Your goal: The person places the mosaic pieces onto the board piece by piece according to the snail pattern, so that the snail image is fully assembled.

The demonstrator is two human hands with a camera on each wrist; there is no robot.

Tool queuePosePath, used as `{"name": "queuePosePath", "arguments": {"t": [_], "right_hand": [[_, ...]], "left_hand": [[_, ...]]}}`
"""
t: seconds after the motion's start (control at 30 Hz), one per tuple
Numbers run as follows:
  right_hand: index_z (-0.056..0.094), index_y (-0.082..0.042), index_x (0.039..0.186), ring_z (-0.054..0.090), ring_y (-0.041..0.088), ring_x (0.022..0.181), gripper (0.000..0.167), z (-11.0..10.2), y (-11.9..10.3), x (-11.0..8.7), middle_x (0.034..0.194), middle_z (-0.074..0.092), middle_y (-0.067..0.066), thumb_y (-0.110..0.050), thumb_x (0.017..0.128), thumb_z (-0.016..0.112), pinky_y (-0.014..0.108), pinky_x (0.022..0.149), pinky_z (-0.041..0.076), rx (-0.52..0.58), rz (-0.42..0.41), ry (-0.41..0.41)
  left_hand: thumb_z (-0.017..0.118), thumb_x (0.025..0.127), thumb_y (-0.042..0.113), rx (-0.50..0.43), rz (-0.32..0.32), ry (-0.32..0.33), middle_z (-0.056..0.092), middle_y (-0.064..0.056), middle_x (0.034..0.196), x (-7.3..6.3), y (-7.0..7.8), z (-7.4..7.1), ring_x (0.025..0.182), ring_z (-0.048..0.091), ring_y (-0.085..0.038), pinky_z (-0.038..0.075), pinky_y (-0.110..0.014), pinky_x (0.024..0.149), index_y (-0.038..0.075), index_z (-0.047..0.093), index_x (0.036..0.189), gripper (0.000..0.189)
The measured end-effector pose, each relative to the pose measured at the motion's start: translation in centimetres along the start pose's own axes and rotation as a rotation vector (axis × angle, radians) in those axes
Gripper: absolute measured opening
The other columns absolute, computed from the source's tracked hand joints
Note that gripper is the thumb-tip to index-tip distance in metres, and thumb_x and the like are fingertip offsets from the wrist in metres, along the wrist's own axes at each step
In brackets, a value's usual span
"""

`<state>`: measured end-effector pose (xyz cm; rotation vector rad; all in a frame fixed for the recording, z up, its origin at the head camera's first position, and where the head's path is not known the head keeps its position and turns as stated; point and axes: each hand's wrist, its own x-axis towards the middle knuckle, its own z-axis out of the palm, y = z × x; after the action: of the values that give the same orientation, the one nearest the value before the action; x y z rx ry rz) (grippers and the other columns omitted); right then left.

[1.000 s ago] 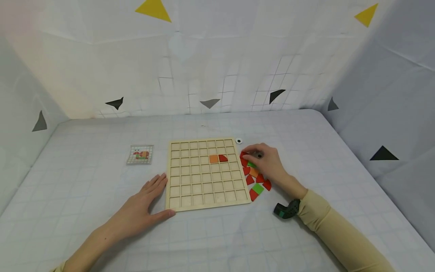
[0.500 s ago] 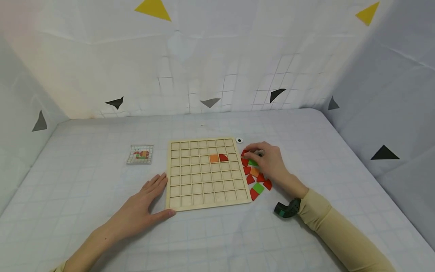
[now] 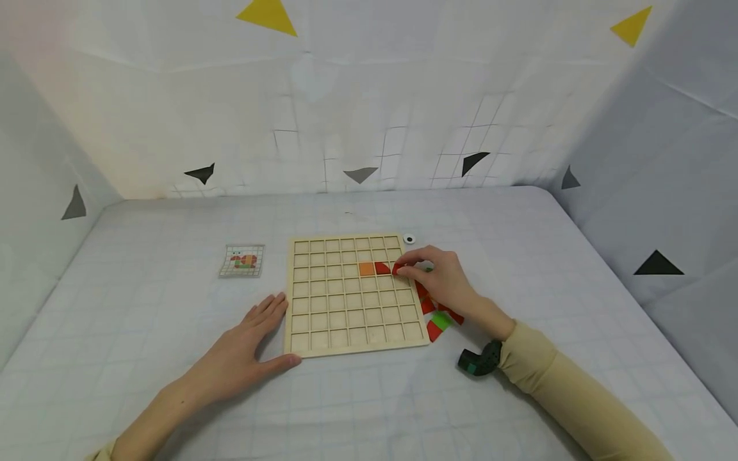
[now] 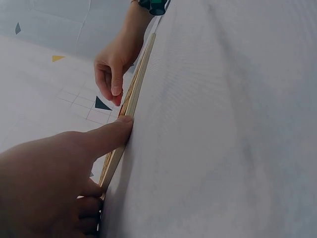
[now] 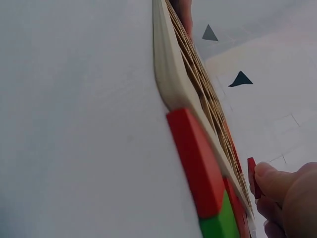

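My right hand (image 3: 441, 276) pinches a red tile (image 5: 253, 177) between thumb and fingers, over the right part of the wooden grid board (image 3: 331, 318). In the board's cells lie an orange square tile (image 3: 366, 269) and, to its right, a red tile with one rounded corner (image 3: 382, 267). My left hand (image 3: 245, 349) lies spread at the board's left side. Its thumb touches the front left corner and its other fingers meet the left edge, as the left wrist view (image 4: 54, 173) also shows in part. The held tile's full outline is hidden by the fingers.
Loose red and green tiles, such as a green tile (image 3: 442, 319), lie along the board's right edge, partly under my right hand. A white eye disc (image 3: 409, 239) sits by the far right corner. A small pattern card (image 3: 241, 260) lies left of the board.
My right hand has lifted a red tile from the loose pile and moved left with it over the board's right side. The left hand stays in place at the board.
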<state>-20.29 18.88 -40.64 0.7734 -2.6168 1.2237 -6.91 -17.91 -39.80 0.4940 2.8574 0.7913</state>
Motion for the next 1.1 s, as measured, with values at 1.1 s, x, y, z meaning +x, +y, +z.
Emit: {"name": "queuePosePath", "arguments": {"t": [1.1], "right_hand": [[0.076,-0.009,0.105,0.05,0.01,0.073,0.026,1.9,0.4,0.3,0.094,0.073,0.0,-0.005,0.08,0.082,0.026,0.057,0.043,-0.009,-0.416,-0.034]], "left_hand": [[0.061,0.086,0.07,0.013,-0.005,0.004,0.023,-0.003,0.166,0.0,0.0,0.1,0.153,0.02,-0.032,0.027,-0.059,0.118,0.011,0.029,0.158,0.099]]}}
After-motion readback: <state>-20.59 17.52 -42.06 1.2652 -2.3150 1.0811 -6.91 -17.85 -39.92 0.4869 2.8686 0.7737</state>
